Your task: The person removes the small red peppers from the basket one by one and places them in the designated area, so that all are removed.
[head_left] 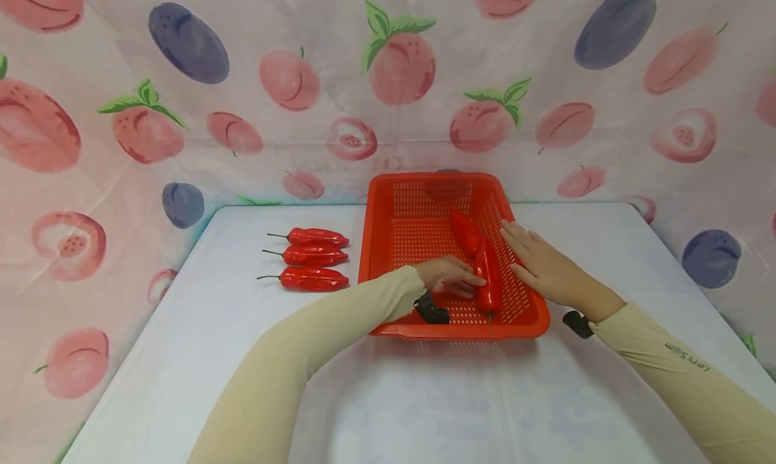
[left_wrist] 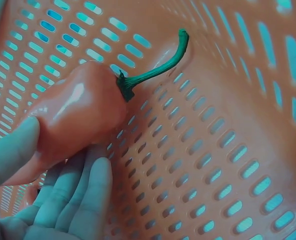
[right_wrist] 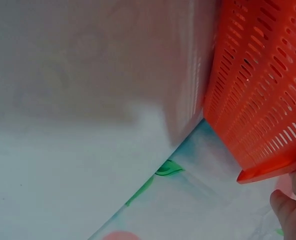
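A red plastic basket (head_left: 461,331) with slotted walls stands on the white table. Inside it, my left hand (head_left: 450,275) holds a glossy red pepper (head_left: 490,290) near the right wall. In the left wrist view, the thumb (left_wrist: 18,145) lies on one side of the pepper (left_wrist: 83,105) and the fingers on the other; its green stem (left_wrist: 160,70) sticks out freely. A second red pepper (head_left: 465,234) lies farther back in the basket. My right hand (head_left: 548,267) rests on the basket's right rim with its fingers straight.
Three red peppers (head_left: 313,279) lie in a column on the table (head_left: 242,356) left of the basket, stems pointing left. A fruit-print cloth (head_left: 400,141) hangs behind and along the sides of the table.
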Motion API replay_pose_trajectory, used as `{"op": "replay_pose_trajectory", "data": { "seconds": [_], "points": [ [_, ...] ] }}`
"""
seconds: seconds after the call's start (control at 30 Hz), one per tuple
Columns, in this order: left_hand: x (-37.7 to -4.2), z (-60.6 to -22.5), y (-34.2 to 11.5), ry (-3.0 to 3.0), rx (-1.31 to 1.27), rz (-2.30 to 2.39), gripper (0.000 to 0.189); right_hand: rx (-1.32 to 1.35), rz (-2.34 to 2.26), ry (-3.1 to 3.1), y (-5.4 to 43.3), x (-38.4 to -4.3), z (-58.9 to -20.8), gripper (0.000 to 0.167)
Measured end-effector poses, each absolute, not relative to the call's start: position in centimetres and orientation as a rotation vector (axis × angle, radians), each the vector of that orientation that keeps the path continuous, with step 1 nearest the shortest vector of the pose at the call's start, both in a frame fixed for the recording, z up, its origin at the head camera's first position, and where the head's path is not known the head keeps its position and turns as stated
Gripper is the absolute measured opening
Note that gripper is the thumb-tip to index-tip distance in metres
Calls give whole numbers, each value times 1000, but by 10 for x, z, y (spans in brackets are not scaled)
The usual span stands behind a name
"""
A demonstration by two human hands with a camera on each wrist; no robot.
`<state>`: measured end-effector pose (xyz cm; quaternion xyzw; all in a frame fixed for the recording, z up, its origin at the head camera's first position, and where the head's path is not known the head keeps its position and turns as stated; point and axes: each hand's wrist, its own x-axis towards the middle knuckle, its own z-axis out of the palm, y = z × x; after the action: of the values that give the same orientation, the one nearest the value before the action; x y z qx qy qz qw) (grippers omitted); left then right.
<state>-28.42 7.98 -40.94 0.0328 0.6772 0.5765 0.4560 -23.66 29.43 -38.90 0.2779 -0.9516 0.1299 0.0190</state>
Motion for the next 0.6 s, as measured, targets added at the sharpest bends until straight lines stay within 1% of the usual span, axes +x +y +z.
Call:
{"op": "replay_pose_trajectory", "data": {
  "seconds": [0.6],
  "points": [
    [-287, -413, 81, 1689, 130, 1415, 32, 773, 227, -3013, 291, -233, -383, 67]
  ]
}}
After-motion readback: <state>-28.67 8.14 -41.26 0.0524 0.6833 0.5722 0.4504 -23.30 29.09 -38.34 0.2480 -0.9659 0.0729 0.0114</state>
